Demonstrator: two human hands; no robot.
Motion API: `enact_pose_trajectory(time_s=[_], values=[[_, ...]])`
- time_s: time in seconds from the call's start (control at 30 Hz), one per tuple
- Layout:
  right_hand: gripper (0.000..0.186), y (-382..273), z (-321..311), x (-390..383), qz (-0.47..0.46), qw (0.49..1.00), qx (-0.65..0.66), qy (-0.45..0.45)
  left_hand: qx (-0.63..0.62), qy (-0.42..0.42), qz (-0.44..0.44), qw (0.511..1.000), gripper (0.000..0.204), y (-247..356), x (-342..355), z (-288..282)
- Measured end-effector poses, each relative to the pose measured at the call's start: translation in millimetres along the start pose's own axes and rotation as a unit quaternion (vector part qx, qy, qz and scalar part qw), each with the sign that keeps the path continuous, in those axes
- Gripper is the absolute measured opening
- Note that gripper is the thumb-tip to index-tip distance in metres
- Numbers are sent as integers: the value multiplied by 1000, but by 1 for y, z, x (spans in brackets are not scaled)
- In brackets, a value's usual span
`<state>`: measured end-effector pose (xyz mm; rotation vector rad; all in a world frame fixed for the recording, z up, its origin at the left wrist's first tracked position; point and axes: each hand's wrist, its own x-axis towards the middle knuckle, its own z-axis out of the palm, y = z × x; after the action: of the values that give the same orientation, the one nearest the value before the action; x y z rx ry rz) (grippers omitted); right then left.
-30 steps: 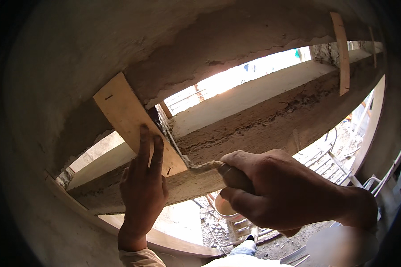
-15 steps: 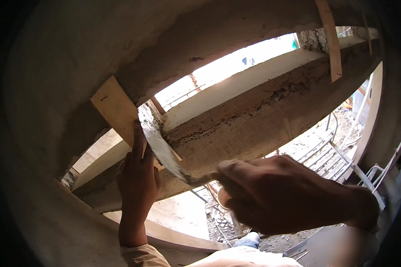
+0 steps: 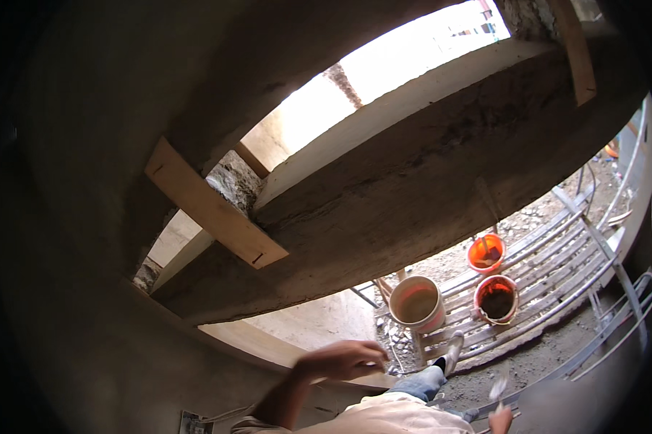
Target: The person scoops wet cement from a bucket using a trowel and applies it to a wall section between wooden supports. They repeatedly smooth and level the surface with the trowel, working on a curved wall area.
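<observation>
My left hand (image 3: 346, 359) hangs below the concrete beam (image 3: 413, 195), fingers loosely bent and apart, with nothing visible in it. Low at the bottom edge, my right hand (image 3: 500, 419) is partly cut off and closed around a trowel (image 3: 498, 388), whose blade is blurred. Neither hand touches the wooden strip (image 3: 214, 206), which slants across the gap between the beam and the dark plastered surface above. A nail shows near each end of that strip. Behind it, rough grey mortar (image 3: 236, 179) fills part of the gap.
Another wooden strip (image 3: 576, 54) spans the gap at upper right. Below stands a slatted metal platform (image 3: 550, 271), with a pale bucket (image 3: 442, 318), an orange bucket (image 3: 504, 249) and a red bucket (image 3: 515, 307) on or beside it. Metal bars (image 3: 619, 340) curve at right.
Both hands have dropped away from the wooden strip, the right one with the trowel. My left hand has let go of the strip, which stays in place. The view has shifted, showing the buckets.
</observation>
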<state>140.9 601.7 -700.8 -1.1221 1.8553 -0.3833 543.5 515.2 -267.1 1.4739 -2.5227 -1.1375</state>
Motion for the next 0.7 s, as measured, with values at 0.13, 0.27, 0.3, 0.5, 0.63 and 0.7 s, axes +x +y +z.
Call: enact_pose_trajectory(time_s=[0.13, 0.27, 0.3, 0.5, 0.63, 0.7], values=[[34, 41, 21, 35, 29, 998, 44, -15, 91, -126, -198, 968, 23, -191, 55, 134], [31, 67, 38, 86, 34, 996, 88, 3, 29, -244, -349, 904, 34, -248, 96, 167], [30, 79, 44, 98, 33, 994, 103, 12, 41, -246, -367, 896, 35, -263, 110, 172], [27, 147, 149, 164, -37, 958, 271, 90, 118, -233, -242, 935, 36, -362, 165, 209], [29, 58, 98, 234, 44, 991, 53, 114, 125, -199, -191, 953, 44, -340, 312, 262], [29, 21, 80, 281, 52, 995, -39, 70, 108, -147, -87, 979, 49, -354, 367, 286]])
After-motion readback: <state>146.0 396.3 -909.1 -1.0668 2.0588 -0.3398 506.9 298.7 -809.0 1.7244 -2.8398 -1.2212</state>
